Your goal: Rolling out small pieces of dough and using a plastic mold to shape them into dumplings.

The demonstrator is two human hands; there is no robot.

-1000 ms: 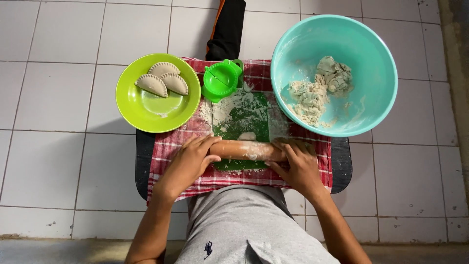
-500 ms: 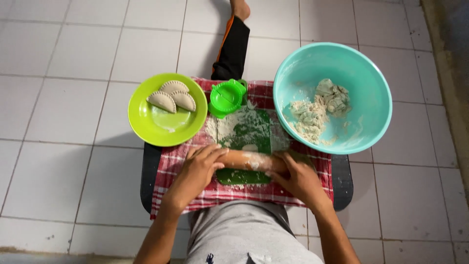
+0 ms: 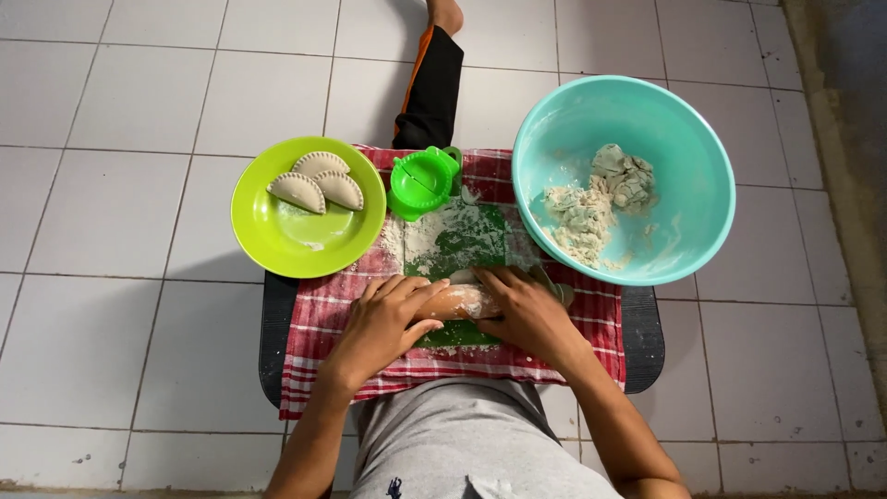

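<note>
- A person sits on a white tiled floor (image 3: 120, 111) with a dark board across the lap, covered by a red checked cloth (image 3: 333, 319).
- Both hands rest on a wooden rolling pin (image 3: 465, 301) dusted with flour. The left hand (image 3: 388, 323) lies over its left part with fingers curled on top; the right hand (image 3: 527, 314) covers the right part, palm down. The two hands are close together, almost meeting at the middle of the pin.
- The pin lies crosswise on a dark green mat (image 3: 467, 242), which sits on the cloth and carries a scatter of white flour. Whether dough lies under the pin cannot be told.
- Lime green plate (image 3: 277, 242), at the cloth's upper left corner, partly off the board: holds three folded half-moon dumplings (image 3: 319, 181) with crimped edges, grouped at the far side of the plate and touching each other. The near half of the plate shows only traces of flour.
- Turquoise bowl (image 3: 684, 139), at the upper right, overlapping the cloth's edge: holds ragged lumps of pale dough (image 3: 601, 196), gathered toward its lower left inner wall, with smears on the wall around them.
- A bright green hinged dumpling press (image 3: 423, 180) stands between plate and bowl, just beyond the mat, lying open.
- A leg in dark shorts (image 3: 432, 88) with an orange stripe stretches away beyond the press.
</note>
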